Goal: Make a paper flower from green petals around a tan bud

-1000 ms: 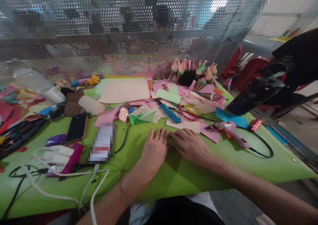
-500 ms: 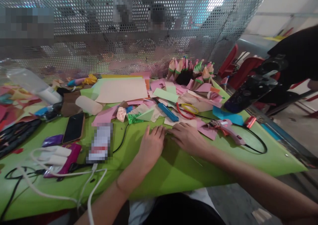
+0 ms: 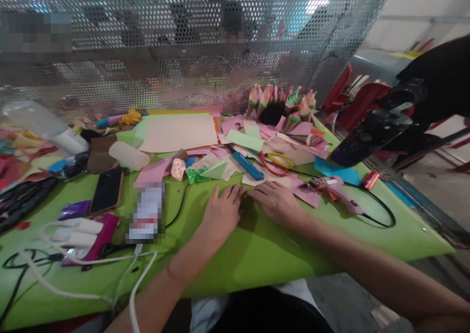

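Observation:
Low over the green table (image 3: 216, 274), my left hand (image 3: 223, 209) and my right hand (image 3: 277, 203) meet fingertip to fingertip. The fingers of both are bent and pressed together toward the tabletop. Whatever sits between them is hidden or too small to name. Just beyond my hands lie a blue utility knife (image 3: 248, 165) and scissors with red and yellow handles (image 3: 273, 169). A pink glue gun (image 3: 345, 196) rests to the right of my right hand, on pink paper. Left of my left hand is a propped phone with a blurred screen (image 3: 147, 213).
Coloured paper scraps (image 3: 244, 139) cover the back of the table. Several paper ice-cream cones (image 3: 282, 103) stand before a perforated metal screen (image 3: 205, 63). A dark bottle (image 3: 367, 132) stands right. White cables (image 3: 69, 294), a second phone (image 3: 106, 190) and a power strip (image 3: 99, 240) lie left.
My hands stay together in nearly the same place, with only a slight shift of the fingers. The camera view has turned very slightly.

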A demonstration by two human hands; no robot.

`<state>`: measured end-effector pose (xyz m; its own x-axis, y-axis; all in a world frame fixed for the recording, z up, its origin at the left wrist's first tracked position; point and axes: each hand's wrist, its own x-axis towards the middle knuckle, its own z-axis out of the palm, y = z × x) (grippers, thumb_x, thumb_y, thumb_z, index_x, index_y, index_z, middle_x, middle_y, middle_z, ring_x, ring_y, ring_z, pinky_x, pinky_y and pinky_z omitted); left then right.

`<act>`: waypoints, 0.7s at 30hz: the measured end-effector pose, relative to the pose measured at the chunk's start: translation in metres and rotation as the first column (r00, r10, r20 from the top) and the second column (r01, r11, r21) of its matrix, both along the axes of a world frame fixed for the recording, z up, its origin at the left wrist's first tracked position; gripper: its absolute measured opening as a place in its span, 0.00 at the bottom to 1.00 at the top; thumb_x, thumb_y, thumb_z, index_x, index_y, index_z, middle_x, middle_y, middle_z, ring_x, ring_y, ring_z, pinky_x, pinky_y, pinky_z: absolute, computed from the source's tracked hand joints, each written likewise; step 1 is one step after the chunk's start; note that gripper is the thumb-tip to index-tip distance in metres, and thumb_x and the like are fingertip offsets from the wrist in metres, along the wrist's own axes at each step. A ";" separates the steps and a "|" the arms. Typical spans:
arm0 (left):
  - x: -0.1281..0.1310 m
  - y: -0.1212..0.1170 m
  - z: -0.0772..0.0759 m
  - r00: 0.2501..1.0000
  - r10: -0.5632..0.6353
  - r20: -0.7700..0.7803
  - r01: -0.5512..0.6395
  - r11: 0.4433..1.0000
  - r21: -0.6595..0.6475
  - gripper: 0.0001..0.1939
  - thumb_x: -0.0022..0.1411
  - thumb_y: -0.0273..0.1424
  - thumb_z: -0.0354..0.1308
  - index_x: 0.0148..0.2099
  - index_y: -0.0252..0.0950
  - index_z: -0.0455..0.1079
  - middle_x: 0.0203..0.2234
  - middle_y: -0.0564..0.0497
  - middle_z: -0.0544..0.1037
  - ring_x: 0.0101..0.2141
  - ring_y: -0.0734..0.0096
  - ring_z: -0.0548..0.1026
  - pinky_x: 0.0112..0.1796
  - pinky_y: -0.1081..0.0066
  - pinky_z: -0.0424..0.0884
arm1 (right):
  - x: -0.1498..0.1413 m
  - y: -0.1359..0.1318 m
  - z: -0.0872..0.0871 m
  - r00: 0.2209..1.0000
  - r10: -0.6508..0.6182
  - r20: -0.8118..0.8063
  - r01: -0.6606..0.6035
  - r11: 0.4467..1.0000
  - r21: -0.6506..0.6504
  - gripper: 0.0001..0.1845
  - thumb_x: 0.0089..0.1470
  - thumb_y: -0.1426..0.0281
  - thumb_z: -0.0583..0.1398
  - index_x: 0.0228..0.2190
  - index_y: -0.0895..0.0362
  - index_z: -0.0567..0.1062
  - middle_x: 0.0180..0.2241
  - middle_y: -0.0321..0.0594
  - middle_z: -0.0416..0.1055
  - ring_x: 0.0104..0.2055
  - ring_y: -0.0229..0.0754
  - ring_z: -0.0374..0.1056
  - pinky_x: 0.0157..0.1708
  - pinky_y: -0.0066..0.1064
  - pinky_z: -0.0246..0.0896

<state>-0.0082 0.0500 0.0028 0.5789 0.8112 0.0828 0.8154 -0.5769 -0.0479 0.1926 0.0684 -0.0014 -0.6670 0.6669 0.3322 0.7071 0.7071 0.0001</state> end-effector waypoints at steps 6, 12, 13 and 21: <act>-0.003 0.000 0.003 0.995 0.023 0.093 -0.021 1.000 -0.019 0.22 0.71 0.31 0.46 0.65 0.35 0.62 0.61 0.44 0.70 0.58 0.57 0.69 0.57 0.50 0.64 | 0.004 -0.006 -0.001 0.997 0.075 0.019 -0.076 0.993 0.094 0.14 0.60 0.79 0.57 0.47 0.62 0.75 0.36 0.45 0.76 0.35 0.44 0.67 0.36 0.36 0.60; -0.005 0.008 0.005 0.981 0.003 0.193 -0.005 1.000 0.009 0.17 0.71 0.30 0.49 0.58 0.37 0.70 0.54 0.46 0.77 0.51 0.59 0.72 0.51 0.56 0.68 | 0.004 -0.009 0.004 0.993 0.094 0.069 -0.100 0.991 0.084 0.14 0.59 0.80 0.58 0.46 0.60 0.75 0.33 0.43 0.74 0.33 0.44 0.66 0.34 0.36 0.58; -0.004 0.010 0.006 0.978 0.003 0.208 -0.005 1.000 0.011 0.16 0.70 0.30 0.50 0.56 0.38 0.71 0.51 0.47 0.78 0.50 0.59 0.73 0.49 0.57 0.68 | 0.004 -0.009 0.004 0.993 0.090 0.075 -0.096 0.993 0.074 0.14 0.59 0.80 0.58 0.46 0.60 0.75 0.33 0.43 0.74 0.33 0.44 0.66 0.34 0.36 0.58; -0.001 0.025 0.009 0.972 -0.009 0.234 -0.001 0.999 0.043 0.09 0.66 0.28 0.57 0.45 0.37 0.77 0.40 0.47 0.79 0.42 0.61 0.73 0.42 0.60 0.67 | 0.008 -0.003 0.004 0.995 0.089 0.035 -0.088 0.995 -0.045 0.15 0.59 0.79 0.58 0.46 0.58 0.77 0.39 0.46 0.77 0.37 0.44 0.69 0.36 0.35 0.61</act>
<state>-0.0095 0.0746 0.0122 0.5427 0.8016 0.2508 0.8045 -0.5819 0.1193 0.2010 0.0653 0.0024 -0.7353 0.6178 0.2786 0.6417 0.7669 -0.0069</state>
